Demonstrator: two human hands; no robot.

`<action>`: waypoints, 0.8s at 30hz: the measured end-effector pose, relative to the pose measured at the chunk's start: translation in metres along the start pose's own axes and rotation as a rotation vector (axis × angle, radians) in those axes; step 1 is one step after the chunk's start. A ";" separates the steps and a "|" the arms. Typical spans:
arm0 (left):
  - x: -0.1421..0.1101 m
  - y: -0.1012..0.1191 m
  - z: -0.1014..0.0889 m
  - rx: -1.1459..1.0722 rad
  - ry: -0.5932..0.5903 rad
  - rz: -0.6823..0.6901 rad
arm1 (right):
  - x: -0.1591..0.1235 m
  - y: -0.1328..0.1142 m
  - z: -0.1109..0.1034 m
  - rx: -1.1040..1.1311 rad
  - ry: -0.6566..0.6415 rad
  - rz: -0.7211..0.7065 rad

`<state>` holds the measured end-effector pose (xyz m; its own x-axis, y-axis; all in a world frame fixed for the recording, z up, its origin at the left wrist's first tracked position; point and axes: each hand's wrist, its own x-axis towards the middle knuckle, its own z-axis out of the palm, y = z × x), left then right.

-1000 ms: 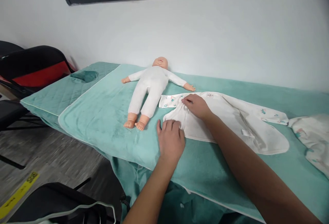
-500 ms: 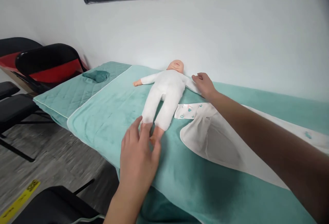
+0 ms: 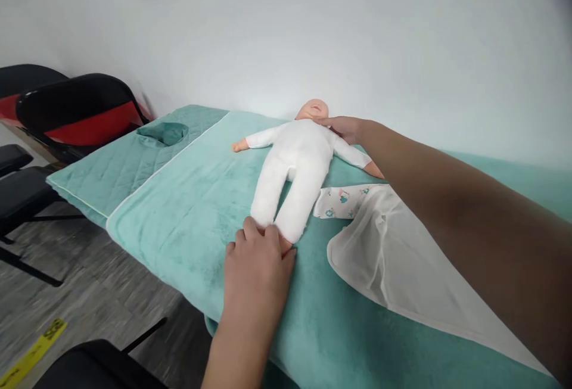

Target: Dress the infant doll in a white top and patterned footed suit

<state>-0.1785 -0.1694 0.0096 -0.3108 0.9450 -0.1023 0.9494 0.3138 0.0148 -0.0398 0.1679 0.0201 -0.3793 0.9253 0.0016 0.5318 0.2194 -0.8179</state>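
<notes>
A baby doll [image 3: 300, 148] in a white cloth body lies on its back on a green velvety cover [image 3: 201, 210], arms spread and head toward the wall. My left hand [image 3: 258, 264] is closed over the doll's feet, its fingers wrapped round the ankles and hiding most of them. At the doll's neck and shoulder rests my right hand [image 3: 346, 128], fingers stretched toward the chin; some fingertips are hidden. A white baby garment [image 3: 402, 264] with a printed cuff lies spread beside the doll, partly under my right forearm.
At the cover's left end is a quilted green section [image 3: 116, 159] with a raised ring [image 3: 163, 133]. Black and red chairs [image 3: 84, 109] stand at the left. Another black chair [image 3: 98, 365] is at the lower left. A white wall [image 3: 402, 49] runs behind.
My left hand has closed on the doll's feet. My right hand has moved from above the doll's arm to its neck and shoulder. The view has shifted slightly.
</notes>
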 end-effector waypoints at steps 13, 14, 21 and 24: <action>-0.114 0.061 -0.024 -0.228 0.227 0.147 | -0.136 -0.016 -0.120 0.229 -0.144 0.233; -0.127 0.072 -0.021 -0.270 0.218 0.160 | -0.155 -0.011 -0.132 0.240 -0.121 0.255; -0.209 0.148 0.025 -0.489 0.170 0.257 | -0.280 0.028 -0.176 0.334 -0.072 0.295; -0.235 0.175 0.053 -0.522 0.203 0.241 | -0.305 0.049 -0.184 0.387 -0.124 0.248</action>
<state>0.0634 -0.3415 -0.0164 -0.1415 0.9777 0.1551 0.8622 0.0447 0.5047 0.2414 -0.0467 0.0850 -0.3763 0.8863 -0.2700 0.3055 -0.1564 -0.9393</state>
